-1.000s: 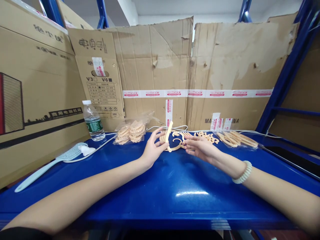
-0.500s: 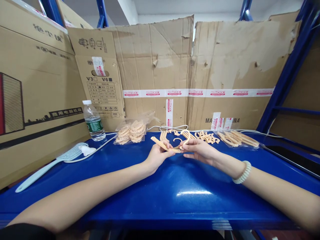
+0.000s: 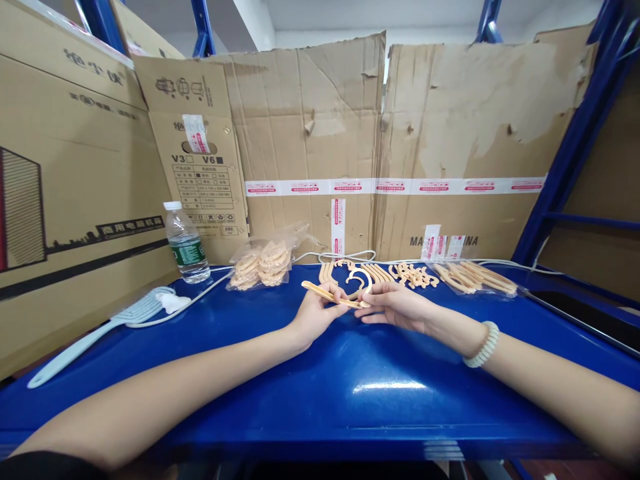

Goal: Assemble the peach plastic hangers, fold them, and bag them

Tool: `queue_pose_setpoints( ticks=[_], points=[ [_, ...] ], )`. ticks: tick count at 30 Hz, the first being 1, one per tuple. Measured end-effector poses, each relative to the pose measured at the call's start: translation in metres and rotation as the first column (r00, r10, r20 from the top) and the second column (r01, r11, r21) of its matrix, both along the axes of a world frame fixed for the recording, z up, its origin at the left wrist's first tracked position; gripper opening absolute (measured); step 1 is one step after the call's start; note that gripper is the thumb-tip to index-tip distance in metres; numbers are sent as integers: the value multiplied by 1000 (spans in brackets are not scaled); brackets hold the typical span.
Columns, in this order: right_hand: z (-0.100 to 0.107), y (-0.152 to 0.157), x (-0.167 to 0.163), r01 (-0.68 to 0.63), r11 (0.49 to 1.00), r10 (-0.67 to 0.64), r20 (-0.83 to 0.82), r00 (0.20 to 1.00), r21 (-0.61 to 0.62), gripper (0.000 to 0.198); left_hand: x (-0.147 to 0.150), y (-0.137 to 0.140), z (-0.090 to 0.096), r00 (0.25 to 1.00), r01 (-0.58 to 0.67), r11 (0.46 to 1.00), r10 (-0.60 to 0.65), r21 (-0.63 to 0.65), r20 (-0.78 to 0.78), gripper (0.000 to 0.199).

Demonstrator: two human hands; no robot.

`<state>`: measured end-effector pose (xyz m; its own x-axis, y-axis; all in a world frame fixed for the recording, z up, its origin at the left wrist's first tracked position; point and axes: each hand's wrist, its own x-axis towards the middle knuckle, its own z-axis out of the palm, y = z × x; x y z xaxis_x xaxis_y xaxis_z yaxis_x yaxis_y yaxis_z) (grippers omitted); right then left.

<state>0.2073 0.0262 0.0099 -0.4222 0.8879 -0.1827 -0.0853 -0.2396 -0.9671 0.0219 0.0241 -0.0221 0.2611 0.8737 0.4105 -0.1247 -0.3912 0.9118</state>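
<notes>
My left hand (image 3: 317, 315) is closed around a beige plastic hanger arm (image 3: 314, 289), which slants down toward the right. Pinched in my right hand (image 3: 395, 305) is a beige curved hanger hook (image 3: 368, 280), its open curve standing up and facing left. The foot of the hook meets the right end of the arm between my fingertips; whether the two are joined I cannot tell. Just behind my hands lie several loose hanger arms (image 3: 327, 272) and a pile of small curved hooks (image 3: 414, 275).
Clear bags of beige pieces (image 3: 263, 265) and of long hanger arms (image 3: 475, 277) lie at the back of the blue table (image 3: 280, 400). On the left are a water bottle (image 3: 188, 250) and a pale blue fly swatter (image 3: 85, 350). A black phone-like slab (image 3: 590, 320) lies right.
The hook has turned and tipped so its curve opens left, and its foot has come against the arm's right end. The arm has rotated slightly in my left hand.
</notes>
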Motion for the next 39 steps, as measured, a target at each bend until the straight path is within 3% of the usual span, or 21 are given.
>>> queue_pose_setpoints(
  ticks=[27, 34, 39],
  points=[
    [-10, -4, -12, 190, 966, -195, 11, 981, 177, 17, 1, -1, -1, 990, 66, 997, -59, 51, -132, 28],
    [-12, -2, -10, 154, 970, -158, 7, 987, 186, 12, 0, -1, 2, 994, -12, 1000, 14, 13, -104, 22],
    [-15, -2, -8, 102, 954, -133, 92, 987, 282, 21, 2, -5, 5, 999, -22, 999, 20, -36, -46, 22]
  ],
)
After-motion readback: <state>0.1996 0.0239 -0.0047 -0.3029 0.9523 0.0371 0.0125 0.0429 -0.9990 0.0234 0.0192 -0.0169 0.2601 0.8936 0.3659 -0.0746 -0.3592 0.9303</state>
